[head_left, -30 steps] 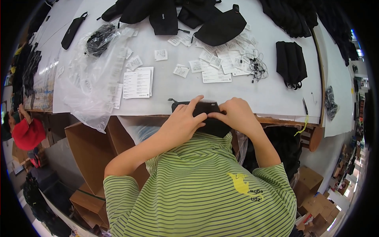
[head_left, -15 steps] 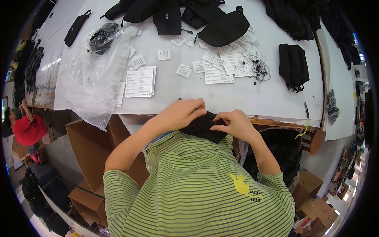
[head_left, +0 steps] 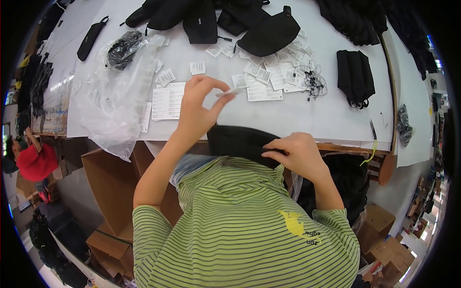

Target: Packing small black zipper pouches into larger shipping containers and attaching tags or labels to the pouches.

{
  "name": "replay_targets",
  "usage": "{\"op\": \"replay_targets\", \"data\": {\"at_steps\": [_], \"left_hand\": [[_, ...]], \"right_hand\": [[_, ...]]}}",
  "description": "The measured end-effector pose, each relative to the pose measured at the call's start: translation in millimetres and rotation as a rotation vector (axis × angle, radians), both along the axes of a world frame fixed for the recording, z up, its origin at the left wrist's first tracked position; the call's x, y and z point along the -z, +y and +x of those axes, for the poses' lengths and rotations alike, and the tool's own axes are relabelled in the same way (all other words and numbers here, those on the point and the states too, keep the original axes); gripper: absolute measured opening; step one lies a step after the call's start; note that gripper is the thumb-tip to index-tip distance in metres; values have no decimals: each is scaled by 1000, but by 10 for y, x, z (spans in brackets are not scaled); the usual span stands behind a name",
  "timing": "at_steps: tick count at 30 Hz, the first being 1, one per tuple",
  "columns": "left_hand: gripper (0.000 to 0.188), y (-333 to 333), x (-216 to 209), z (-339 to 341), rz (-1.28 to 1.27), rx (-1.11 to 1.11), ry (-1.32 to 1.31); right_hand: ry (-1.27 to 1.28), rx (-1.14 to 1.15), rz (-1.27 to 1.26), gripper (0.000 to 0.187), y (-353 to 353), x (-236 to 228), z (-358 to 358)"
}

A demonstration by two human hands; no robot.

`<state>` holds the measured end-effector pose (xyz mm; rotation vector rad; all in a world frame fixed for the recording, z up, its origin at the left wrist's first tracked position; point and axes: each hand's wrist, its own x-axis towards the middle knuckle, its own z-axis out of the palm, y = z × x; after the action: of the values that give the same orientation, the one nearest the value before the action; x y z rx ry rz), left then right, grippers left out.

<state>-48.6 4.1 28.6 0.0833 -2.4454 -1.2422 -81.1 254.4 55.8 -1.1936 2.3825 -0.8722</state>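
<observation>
My left hand (head_left: 198, 106) is raised over the table, thumb and fingers pinching a small white label (head_left: 227, 92). At the table's front edge my right hand (head_left: 298, 152) grips the right end of a black fabric pouch (head_left: 239, 140), which lies against my body. Several more white labels (head_left: 259, 72) are scattered beyond my hands, beside a stack of printed white cards (head_left: 165, 108). Farther back sits a heap of black zip pouches (head_left: 271, 33).
A clear plastic bag (head_left: 115, 103) hangs over the front edge at left. Tangled black strings (head_left: 312, 84), a folded black pouch stack (head_left: 355, 77) and snips (head_left: 373, 130) with a yellow cord lie to the right. Below stands an open cardboard box (head_left: 108, 187). A person in red (head_left: 37, 161) is far left.
My left hand has left the pouch, reached forward and lifted a white label off the table. My right hand stays on the pouch, which now shows more of its length.
</observation>
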Motion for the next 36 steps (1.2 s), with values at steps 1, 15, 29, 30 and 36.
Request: {"op": "replay_targets", "data": {"at_steps": [1, 15, 29, 30, 36], "left_hand": [[16, 68, -144, 29, 4, -2, -3], [92, 298, 52, 178, 161, -142, 216], [45, 510, -36, 235, 1651, -265, -124], [41, 510, -23, 241, 1693, -272, -82], [36, 475, -72, 259, 1624, -238, -45]], "right_hand": [[135, 20, -69, 16, -14, -52, -16], [298, 353, -270, 17, -278, -209, -36], [-269, 666, -622, 16, -574, 189, 239], [-375, 679, -614, 17, -574, 241, 262], [-351, 538, -406, 25, -466, 415, 87]]}}
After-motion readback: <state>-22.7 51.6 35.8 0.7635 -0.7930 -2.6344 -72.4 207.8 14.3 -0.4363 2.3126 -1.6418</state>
